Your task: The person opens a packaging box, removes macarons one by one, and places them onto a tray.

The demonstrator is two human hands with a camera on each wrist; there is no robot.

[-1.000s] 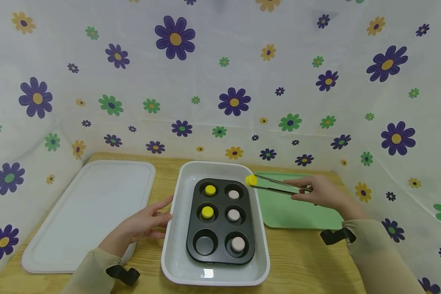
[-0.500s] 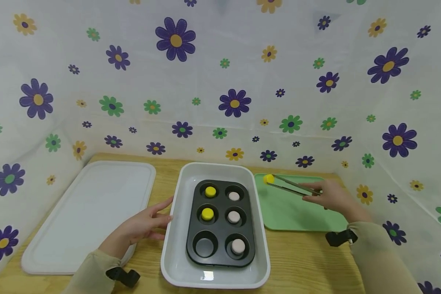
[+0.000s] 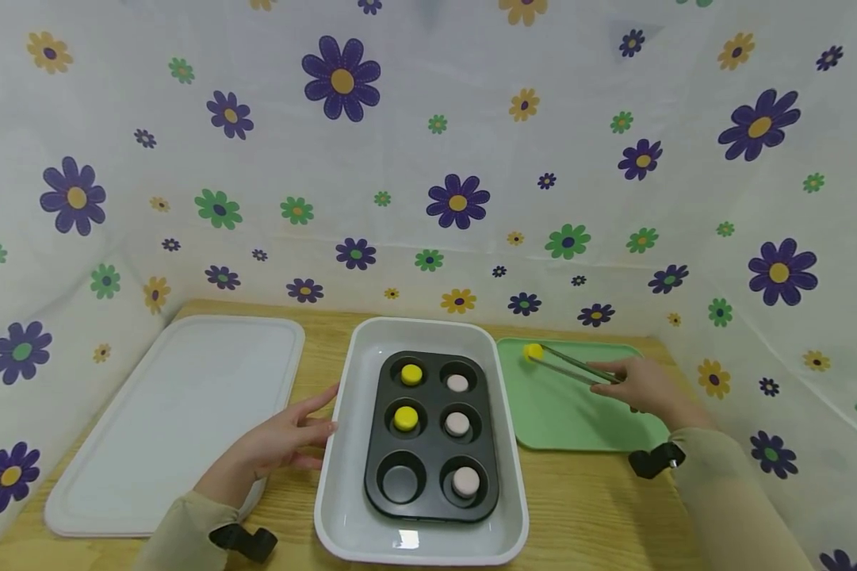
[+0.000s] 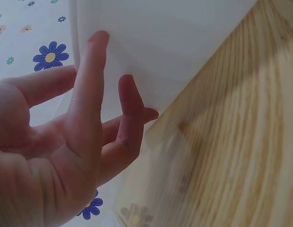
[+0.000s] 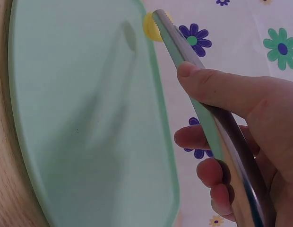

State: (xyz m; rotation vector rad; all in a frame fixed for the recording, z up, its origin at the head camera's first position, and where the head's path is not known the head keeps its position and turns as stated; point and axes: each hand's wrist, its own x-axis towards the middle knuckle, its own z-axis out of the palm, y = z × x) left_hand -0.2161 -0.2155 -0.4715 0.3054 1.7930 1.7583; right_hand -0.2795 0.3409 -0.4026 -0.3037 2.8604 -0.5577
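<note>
My right hand [image 3: 640, 386] grips metal tongs [image 5: 231, 137], whose tips pinch a small round yellow piece like a macaron [image 3: 533, 351] over the far left part of the green tray [image 3: 564, 420]. With fingers spread and loosely bent, my left hand [image 3: 274, 444] touches the outer left wall of a deep white tray [image 3: 348, 492]. Inside that tray lies a dark muffin tin [image 3: 430, 444] with six-hole layout in two columns. Yellow pieces [image 3: 405, 418] sit in the left column's far and middle cups; pale pink pieces [image 3: 458, 424] fill the right column. The near left cup [image 3: 401, 481] is bare.
A flat white tray [image 3: 171, 420] lies at the left, partly under my left forearm in the head view. Wooden tabletop [image 3: 571, 500] shows between and in front of the trays. A flowered cloth [image 3: 399, 143] hangs behind and along both sides.
My right hand has carried the tongs and yellow piece rightward, from the deep tray's right rim to over the green tray, lower now. My left hand stays at the deep tray's wall.
</note>
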